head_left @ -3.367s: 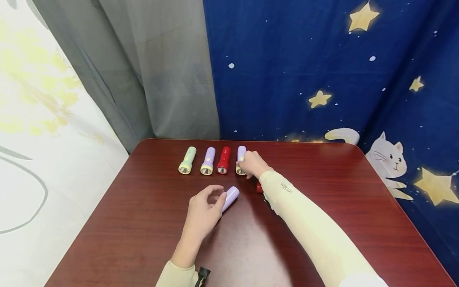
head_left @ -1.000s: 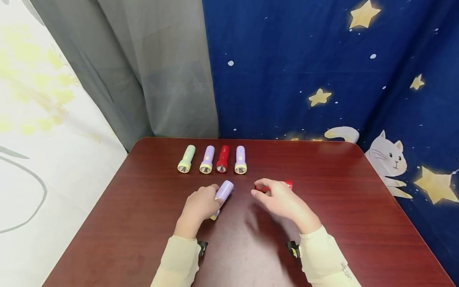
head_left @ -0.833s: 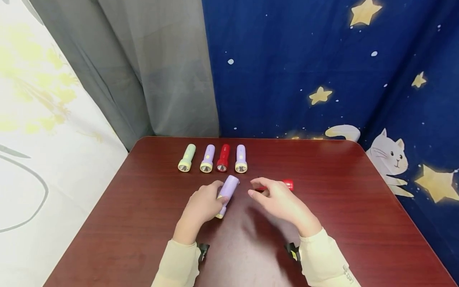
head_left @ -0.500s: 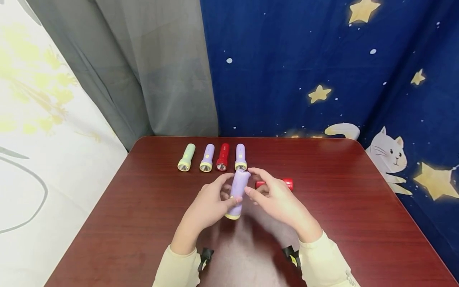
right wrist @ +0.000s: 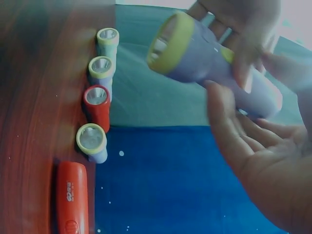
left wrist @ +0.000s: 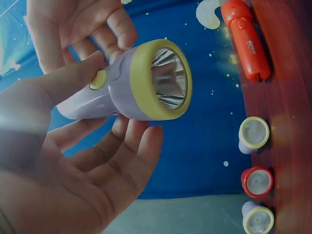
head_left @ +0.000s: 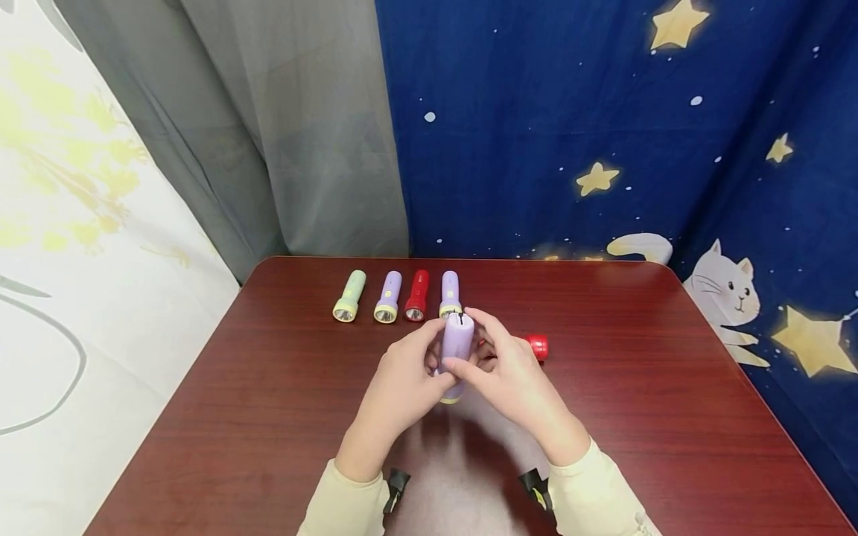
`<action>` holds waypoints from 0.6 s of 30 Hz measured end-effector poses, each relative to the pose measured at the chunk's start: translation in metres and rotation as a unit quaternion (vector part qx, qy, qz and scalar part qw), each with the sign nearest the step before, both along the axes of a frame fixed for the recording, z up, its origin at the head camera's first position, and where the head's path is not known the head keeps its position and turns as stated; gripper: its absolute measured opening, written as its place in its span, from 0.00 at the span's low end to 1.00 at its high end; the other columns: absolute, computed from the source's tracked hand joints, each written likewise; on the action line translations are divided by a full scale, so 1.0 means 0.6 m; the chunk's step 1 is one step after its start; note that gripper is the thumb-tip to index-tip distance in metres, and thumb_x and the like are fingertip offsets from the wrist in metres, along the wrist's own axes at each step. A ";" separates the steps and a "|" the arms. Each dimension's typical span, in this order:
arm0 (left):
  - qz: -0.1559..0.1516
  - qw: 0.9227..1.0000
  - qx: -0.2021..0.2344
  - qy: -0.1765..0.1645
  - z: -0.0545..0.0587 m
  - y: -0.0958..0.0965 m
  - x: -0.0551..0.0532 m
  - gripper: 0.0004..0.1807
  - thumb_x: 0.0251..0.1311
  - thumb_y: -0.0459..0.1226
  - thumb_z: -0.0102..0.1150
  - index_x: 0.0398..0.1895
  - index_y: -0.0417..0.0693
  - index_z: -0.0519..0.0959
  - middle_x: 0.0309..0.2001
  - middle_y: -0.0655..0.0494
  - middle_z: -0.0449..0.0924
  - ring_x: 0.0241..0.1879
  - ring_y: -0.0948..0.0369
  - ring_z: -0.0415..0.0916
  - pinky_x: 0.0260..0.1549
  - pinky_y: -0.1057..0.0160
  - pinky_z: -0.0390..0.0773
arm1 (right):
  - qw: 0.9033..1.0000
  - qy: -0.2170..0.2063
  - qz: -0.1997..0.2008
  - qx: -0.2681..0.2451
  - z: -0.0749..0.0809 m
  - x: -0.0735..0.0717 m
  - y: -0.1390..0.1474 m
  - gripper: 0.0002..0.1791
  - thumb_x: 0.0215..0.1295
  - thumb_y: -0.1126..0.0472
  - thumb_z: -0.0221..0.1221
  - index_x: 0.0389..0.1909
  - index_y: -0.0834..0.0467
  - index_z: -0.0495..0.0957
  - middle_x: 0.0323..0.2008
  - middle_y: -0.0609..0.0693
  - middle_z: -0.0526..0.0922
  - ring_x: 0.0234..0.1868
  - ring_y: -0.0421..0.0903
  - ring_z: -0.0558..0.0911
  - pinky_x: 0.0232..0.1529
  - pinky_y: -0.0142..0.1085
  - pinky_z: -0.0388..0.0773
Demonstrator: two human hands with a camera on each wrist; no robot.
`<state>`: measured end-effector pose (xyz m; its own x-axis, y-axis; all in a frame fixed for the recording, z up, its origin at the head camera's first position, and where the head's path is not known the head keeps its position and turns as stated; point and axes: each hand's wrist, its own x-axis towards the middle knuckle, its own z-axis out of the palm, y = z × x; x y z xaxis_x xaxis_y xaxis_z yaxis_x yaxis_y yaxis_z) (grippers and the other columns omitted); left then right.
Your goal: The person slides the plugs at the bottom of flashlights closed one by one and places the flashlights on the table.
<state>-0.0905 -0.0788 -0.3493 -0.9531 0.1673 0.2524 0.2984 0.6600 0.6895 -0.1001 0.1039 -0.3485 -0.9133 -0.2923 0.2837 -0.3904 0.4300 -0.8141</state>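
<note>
A purple flashlight [head_left: 458,339] with a yellow rim is held above the table between both hands, tail end up and lens downward. My left hand [head_left: 405,378] grips its body; in the left wrist view the thumb lies by the yellow switch [left wrist: 99,79]. My right hand [head_left: 515,376] holds the tail part from the other side, thumb on the near face and fingers partly hidden behind. The lens [left wrist: 170,78] looks unlit. Just behind the right hand a red flashlight [head_left: 538,347] lies sideways, partly covered by that hand.
Along the back of the brown table [head_left: 268,409] lies a row of flashlights: mint green [head_left: 351,295], purple [head_left: 389,295], red [head_left: 417,295] and another purple one [head_left: 450,285]. Their lenses point toward me. Grey [head_left: 328,149] and blue star-patterned [head_left: 523,134] curtains hang beyond the table's back edge.
The right hand left the rightmost purple flashlight in the row and came back. My left hand raised the nearer purple flashlight off the table and rightward, and the right hand took hold too.
</note>
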 end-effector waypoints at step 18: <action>-0.036 0.998 0.058 0.002 0.003 0.002 0.008 0.28 0.60 0.34 0.74 0.65 0.50 0.80 0.46 0.55 0.88 0.39 0.62 0.81 0.41 0.60 0.85 | 0.997 0.052 0.011 -0.051 -0.013 0.004 -0.001 0.32 0.64 0.63 0.75 0.66 0.52 0.73 0.43 0.56 0.89 0.31 0.37 0.86 0.37 0.31 0.88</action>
